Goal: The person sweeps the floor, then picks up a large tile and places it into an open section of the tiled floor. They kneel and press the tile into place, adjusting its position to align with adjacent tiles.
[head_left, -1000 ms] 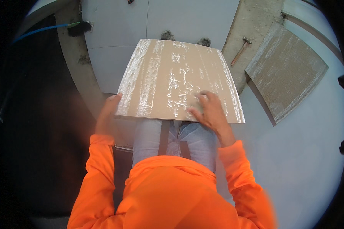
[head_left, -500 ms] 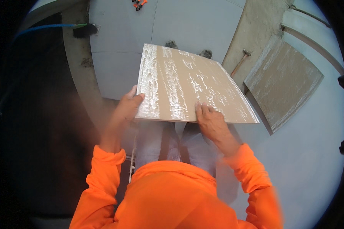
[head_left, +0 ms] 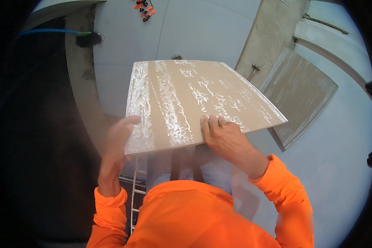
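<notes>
I hold a large square tile [head_left: 194, 95] flat in front of me, its tan back side up and streaked with ridges of whitish adhesive. My left hand [head_left: 118, 142] grips the tile's near left corner, thumb on top. My right hand [head_left: 223, 138] clasps the near edge right of centre, fingers spread flat on the upper face. Both arms wear orange sleeves. Below the tile my legs in pale jeans [head_left: 186, 165] show.
Pale grey laid floor tiles [head_left: 202, 33] lie ahead. A second tan tile [head_left: 299, 99] lies back-up at right, beside a bare mortar strip [head_left: 268, 41]. Orange tile clips [head_left: 144, 9] lie far ahead. A blue hose [head_left: 49, 31] crosses the dark area at left.
The tile has swung clockwise and risen closer to the camera. My left hand has shifted along its near left corner; my right hand stays on the near edge.
</notes>
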Tool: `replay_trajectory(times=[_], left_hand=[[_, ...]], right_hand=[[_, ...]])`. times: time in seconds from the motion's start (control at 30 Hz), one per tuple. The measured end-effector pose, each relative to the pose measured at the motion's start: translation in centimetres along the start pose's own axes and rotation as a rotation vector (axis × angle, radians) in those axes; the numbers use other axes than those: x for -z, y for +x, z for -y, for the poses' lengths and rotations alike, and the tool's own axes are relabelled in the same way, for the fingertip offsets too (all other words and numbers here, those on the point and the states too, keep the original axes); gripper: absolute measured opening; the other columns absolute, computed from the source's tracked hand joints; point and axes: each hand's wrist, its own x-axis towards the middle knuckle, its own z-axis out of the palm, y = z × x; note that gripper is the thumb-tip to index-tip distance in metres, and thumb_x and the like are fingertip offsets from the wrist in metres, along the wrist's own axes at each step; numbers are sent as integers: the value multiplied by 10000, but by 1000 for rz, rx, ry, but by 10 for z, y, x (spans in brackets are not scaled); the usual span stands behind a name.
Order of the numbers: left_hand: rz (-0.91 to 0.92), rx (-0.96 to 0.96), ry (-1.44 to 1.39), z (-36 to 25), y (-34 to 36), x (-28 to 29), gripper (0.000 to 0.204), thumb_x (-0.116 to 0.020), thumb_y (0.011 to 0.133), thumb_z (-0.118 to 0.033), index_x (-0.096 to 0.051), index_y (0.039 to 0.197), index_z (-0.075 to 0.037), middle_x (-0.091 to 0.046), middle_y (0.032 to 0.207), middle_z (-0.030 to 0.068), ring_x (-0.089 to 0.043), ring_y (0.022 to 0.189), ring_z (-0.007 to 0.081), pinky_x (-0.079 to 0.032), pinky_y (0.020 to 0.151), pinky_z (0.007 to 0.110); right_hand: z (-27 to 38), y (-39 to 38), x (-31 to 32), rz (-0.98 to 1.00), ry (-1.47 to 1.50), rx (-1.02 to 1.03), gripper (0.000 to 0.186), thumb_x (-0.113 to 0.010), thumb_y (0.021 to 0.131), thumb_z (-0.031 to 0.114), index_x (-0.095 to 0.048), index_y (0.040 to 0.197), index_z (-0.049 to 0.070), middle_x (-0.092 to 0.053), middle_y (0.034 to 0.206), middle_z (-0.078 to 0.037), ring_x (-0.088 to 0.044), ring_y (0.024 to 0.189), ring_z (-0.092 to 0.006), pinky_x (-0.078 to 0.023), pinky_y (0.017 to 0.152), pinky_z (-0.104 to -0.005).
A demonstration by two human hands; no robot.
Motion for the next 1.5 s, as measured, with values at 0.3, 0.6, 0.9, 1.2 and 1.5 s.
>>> replay_trajectory(times=[0.3,0.6,0.9,1.2,1.5], left_hand=[[-131,-75,-60,13,-12,20,300,-532,1051,-238,-615,1194,13,-684,768,44,-482,418,20,-317,340,175],[-287,-99,-149,3,-26,86,264,-559,1054,-224,-601,1159,14,-704,821,60,-533,438,11,-346,335,151],[-395,-111,-143,1,-46,-39,270,-566,1059,-234,-606,1172,8,-712,850,61,-566,473,9,-354,331,142],[-376,-99,-110,-4,-54,-385,298,-568,1063,-255,-610,1200,6,-705,858,50,-553,481,9,-337,339,151],[-412,-137,-42,-10,-79,-418,290,-552,1032,-180,-693,1165,36,-701,894,57,-486,448,46,-288,364,209]], right_hand=[[14,32,-22,-98,71,49,422,-606,896,80,-639,1274,-103,-698,1175,-314,-756,995,-427,-646,777,-430],[70,99,-40,-160,188,103,414,-589,918,88,-636,1282,-103,-694,1184,-319,-753,1011,-436,-646,788,-432],[-26,29,-41,-157,154,161,496,-647,880,115,-600,1323,-102,-673,1235,-317,-733,1072,-441,-636,827,-437],[-295,-185,-56,-189,148,146,437,-586,934,108,-612,1326,-84,-676,1233,-310,-736,1073,-438,-635,830,-438],[-304,-220,-47,-206,224,83,446,-577,940,102,-601,1359,-51,-678,1288,-260,-713,1139,-416,-604,922,-438]])
